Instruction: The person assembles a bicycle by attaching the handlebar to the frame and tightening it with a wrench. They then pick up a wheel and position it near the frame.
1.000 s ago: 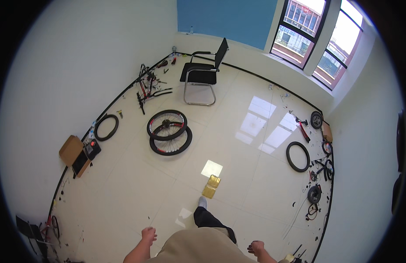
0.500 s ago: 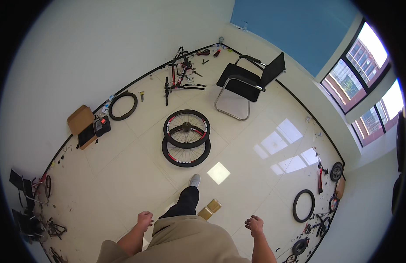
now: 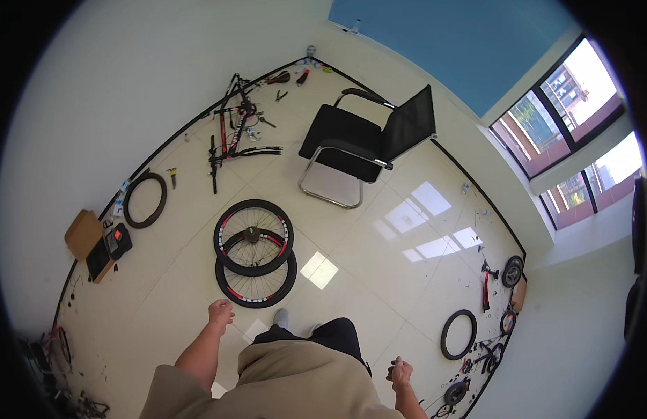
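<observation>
**Empty hands, two bike wheels just ahead on the floor**

Person stands over a pale tiled floor point(image 3: 379, 230), both hands free. Left hand point(image 3: 221, 313) hangs w/ fingers loosely curled, holding nothing; it's the hand nearest the wheels. Right hand point(image 3: 400, 371) is curled into a loose fist at the side, nothing visible in it. One shoe tip point(image 3: 281, 318) shows just beyond the knees.

The two bicycle wheels point(image 3: 255, 253) lie flat, overlapping, black rims w/ red marks, just beyond the left hand but not touching it. My read: a reach down w/ the left hand is the short route; grip the upper wheel by rim, not spokes, and lift it straight off so the lower one doesn't drag.

Around: black chair point(image 3: 369, 143) further on, well apart. Bike frame point(image 3: 232, 136) w/ loose parts by the far wall. A bare tyre point(image 3: 144, 200) and cardboard box point(image 3: 83, 234) near the left wall; another tyre point(image 3: 457, 334) and small parts to the right. Nothing sits between hand and wheels; the shoe is closest to the rim.
</observation>
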### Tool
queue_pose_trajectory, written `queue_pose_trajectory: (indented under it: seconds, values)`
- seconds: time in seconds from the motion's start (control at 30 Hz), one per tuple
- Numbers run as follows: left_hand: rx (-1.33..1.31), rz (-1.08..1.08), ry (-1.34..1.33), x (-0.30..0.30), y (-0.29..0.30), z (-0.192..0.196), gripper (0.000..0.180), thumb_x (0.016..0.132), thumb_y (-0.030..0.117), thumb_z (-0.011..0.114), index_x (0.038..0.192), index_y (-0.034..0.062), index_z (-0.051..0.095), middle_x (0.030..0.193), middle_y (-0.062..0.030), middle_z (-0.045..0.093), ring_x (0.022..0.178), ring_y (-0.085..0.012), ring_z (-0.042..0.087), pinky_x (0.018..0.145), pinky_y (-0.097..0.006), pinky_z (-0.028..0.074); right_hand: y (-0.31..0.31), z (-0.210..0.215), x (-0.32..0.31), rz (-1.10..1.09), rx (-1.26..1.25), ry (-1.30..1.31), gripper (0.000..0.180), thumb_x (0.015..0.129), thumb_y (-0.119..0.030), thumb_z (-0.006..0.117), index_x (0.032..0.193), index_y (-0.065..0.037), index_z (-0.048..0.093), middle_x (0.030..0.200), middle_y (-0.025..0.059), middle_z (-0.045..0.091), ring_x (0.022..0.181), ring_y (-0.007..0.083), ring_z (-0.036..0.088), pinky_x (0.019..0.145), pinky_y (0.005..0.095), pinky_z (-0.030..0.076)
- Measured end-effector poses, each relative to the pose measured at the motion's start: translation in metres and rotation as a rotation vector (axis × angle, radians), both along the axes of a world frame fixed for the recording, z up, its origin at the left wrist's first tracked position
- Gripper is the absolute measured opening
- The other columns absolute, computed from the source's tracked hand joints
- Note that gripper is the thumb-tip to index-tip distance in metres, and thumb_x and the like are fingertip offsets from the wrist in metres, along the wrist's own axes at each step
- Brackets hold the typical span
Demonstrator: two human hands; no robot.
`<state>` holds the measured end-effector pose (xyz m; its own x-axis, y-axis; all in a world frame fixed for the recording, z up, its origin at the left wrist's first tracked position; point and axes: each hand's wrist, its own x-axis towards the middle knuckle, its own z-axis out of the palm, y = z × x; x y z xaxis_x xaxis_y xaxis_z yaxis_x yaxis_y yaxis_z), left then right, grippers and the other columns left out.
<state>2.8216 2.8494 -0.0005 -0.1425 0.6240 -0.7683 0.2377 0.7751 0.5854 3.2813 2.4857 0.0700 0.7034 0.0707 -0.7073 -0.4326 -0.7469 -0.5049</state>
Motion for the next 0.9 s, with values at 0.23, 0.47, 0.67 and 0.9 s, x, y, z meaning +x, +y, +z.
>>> queue_pose_trajectory:
  seconds: [0.23,0.47,0.67,0.9]
  values:
    - [0.07,0.025,-0.057,0.096,0.077,0.004,0.031,0.088,0.017,0.061,0.115,0.0022,0.06,0.091,-0.0077,0.063,0.067,-0.0149,0.063,0.054,-0.027,0.051,0.15,-0.008,0.143,0.023,0.168,-0.011,0.042,0.096,-0.041,0.052,0.086,-0.001,0.057,0.058,0.0021,0.046,0.047,0.0127,0.045,0.044,0.0306,0.043]
    - [-0.246,0.312,0.107,0.117,0.036,-0.001,0.019,0.087,0.015,0.056,0.103,0.0054,0.056,0.09,-0.01,0.055,0.078,-0.0284,0.062,0.064,-0.045,0.052,0.41,0.037,0.288,-0.018,0.568,0.014,0.05,0.093,-0.042,0.059,0.118,0.001,0.053,0.093,0.0131,0.062,0.067,0.0179,0.056,0.06,0.0328,0.052]
    - [-0.269,0.075,0.144,0.181,0.038,0.052,0.03,0.087,0.01,0.054,0.116,0.0041,0.057,0.093,-0.0118,0.055,0.078,-0.0309,0.063,0.064,-0.048,0.053,0.561,0.088,0.397,-0.048,0.679,-0.096,0.052,0.091,-0.038,0.062,0.121,0.004,0.053,0.099,0.0131,0.063,0.072,0.0182,0.057,0.063,0.0321,0.052]
    - [-0.206,0.362,0.081,0.232,0.127,0.023,0.024,0.086,0.016,0.059,0.108,0.0057,0.056,0.087,-0.0079,0.056,0.072,-0.0228,0.06,0.061,-0.038,0.05,0.687,0.089,0.462,0.071,0.673,-0.175,0.047,0.088,-0.035,0.066,0.114,0.003,0.059,0.091,0.0096,0.06,0.07,0.0162,0.055,0.06,0.0316,0.052]
